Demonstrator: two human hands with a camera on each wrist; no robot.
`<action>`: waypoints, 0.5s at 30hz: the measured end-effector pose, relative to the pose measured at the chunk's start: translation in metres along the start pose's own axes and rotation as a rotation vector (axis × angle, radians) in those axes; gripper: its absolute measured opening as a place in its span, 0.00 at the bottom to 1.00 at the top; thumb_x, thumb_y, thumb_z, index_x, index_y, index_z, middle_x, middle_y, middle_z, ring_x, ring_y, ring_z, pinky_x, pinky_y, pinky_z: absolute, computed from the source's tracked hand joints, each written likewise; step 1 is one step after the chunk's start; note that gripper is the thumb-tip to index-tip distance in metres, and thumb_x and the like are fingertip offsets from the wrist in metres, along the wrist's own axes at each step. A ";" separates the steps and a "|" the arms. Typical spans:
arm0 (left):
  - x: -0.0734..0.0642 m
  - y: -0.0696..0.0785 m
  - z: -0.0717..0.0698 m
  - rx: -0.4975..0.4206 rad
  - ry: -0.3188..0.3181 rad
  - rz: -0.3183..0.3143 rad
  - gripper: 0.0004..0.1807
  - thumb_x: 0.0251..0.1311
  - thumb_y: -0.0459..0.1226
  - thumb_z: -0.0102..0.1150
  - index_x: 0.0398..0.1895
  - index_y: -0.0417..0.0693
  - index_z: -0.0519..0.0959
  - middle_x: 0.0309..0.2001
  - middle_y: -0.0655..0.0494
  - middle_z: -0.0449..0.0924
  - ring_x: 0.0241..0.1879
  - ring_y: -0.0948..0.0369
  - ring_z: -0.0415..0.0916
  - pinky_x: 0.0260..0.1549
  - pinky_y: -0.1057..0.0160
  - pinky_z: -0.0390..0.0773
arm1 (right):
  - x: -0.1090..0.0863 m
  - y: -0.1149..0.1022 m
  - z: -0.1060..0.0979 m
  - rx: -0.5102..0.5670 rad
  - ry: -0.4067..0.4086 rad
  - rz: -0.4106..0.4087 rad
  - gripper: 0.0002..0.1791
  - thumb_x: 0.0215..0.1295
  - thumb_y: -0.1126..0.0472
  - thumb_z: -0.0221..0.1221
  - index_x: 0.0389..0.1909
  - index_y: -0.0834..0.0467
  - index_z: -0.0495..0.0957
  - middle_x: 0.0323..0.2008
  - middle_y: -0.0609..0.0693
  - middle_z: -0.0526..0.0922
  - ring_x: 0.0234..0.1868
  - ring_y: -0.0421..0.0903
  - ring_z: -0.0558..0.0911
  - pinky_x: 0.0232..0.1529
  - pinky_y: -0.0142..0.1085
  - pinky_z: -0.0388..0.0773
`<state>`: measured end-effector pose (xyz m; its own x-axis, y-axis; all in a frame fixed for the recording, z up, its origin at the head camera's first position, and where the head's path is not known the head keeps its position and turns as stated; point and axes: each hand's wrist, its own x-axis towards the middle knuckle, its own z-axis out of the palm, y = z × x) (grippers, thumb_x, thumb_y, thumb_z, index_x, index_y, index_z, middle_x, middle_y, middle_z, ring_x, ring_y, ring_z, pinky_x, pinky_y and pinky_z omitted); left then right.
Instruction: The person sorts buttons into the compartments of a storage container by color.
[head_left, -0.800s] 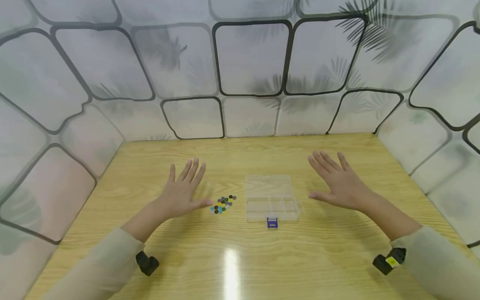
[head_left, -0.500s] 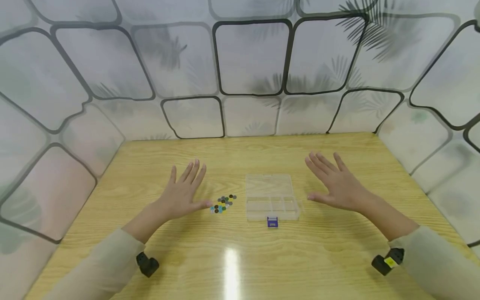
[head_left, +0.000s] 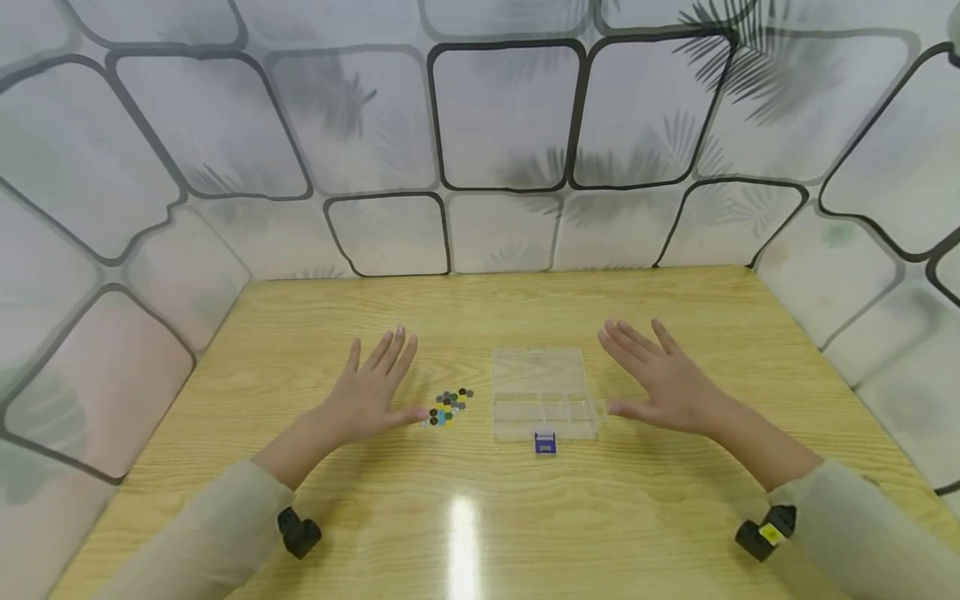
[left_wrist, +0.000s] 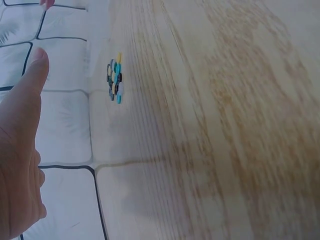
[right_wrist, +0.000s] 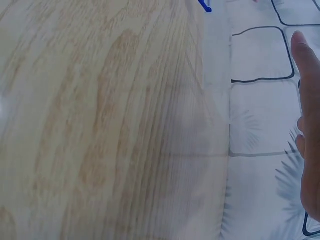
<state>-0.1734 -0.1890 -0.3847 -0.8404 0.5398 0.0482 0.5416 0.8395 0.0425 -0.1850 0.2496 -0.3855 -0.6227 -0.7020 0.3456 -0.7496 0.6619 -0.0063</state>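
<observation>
Head view shows both hands held out over the bench [head_left: 480, 308], palms down, with nothing taken up; I judge the step in hand to be a ready hover before first contact, and the next move would call for one hand to come down and pinch a single disc at its edge, since such flat pieces look awkward to lift. The left hand [head_left: 363, 402] has its grip apart, fingers straight and spread, the thumb tip reaching over the near-left edge of the small coloured discs [head_left: 447, 407]; the left wrist view shows clear space between that thumb and the discs. The right hand [head_left: 671, 385] is likewise apart, thumb held away from the fingers, just beside the clear plastic box [head_left: 517, 412]; the discs lie in a loose patch between the left hand and the box.

Counted: two hands; one box, with one lid [head_left: 537, 368] on its far side; one purple piece [head_left: 545, 444] at the box's near edge, whether touching I cannot tell; discs roughly twenty, too small and crowded to count exactly.
</observation>
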 end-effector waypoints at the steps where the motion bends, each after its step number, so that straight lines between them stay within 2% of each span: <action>1: 0.000 0.000 0.001 0.002 -0.001 0.000 0.56 0.57 0.70 0.39 0.75 0.43 0.36 0.74 0.42 0.31 0.73 0.46 0.32 0.63 0.33 0.32 | 0.000 -0.001 0.001 0.002 0.004 -0.005 0.49 0.63 0.28 0.43 0.73 0.59 0.49 0.70 0.63 0.56 0.72 0.56 0.54 0.70 0.53 0.31; 5: -0.001 0.001 0.003 -0.006 -0.001 -0.004 0.55 0.58 0.69 0.41 0.75 0.43 0.36 0.75 0.42 0.31 0.73 0.46 0.32 0.64 0.34 0.33 | -0.001 -0.003 0.004 0.007 0.014 -0.021 0.49 0.63 0.27 0.41 0.73 0.60 0.51 0.69 0.64 0.58 0.71 0.56 0.55 0.70 0.55 0.35; 9: -0.001 0.001 0.006 -0.016 -0.004 -0.007 0.55 0.58 0.68 0.43 0.75 0.43 0.36 0.74 0.42 0.31 0.73 0.46 0.33 0.64 0.34 0.34 | -0.003 -0.005 0.008 0.019 0.005 -0.025 0.48 0.63 0.28 0.43 0.73 0.59 0.51 0.70 0.61 0.57 0.71 0.55 0.56 0.69 0.57 0.39; 15: -0.002 0.001 0.009 -0.034 0.006 -0.017 0.54 0.59 0.66 0.46 0.75 0.42 0.37 0.74 0.42 0.32 0.73 0.45 0.35 0.64 0.34 0.35 | -0.009 -0.009 0.017 0.014 0.004 -0.034 0.48 0.63 0.28 0.43 0.72 0.59 0.52 0.69 0.62 0.59 0.71 0.56 0.57 0.70 0.54 0.35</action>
<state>-0.1714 -0.1886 -0.3937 -0.8496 0.5247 0.0537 0.5274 0.8461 0.0772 -0.1761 0.2453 -0.4047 -0.5959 -0.7231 0.3493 -0.7736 0.6337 -0.0079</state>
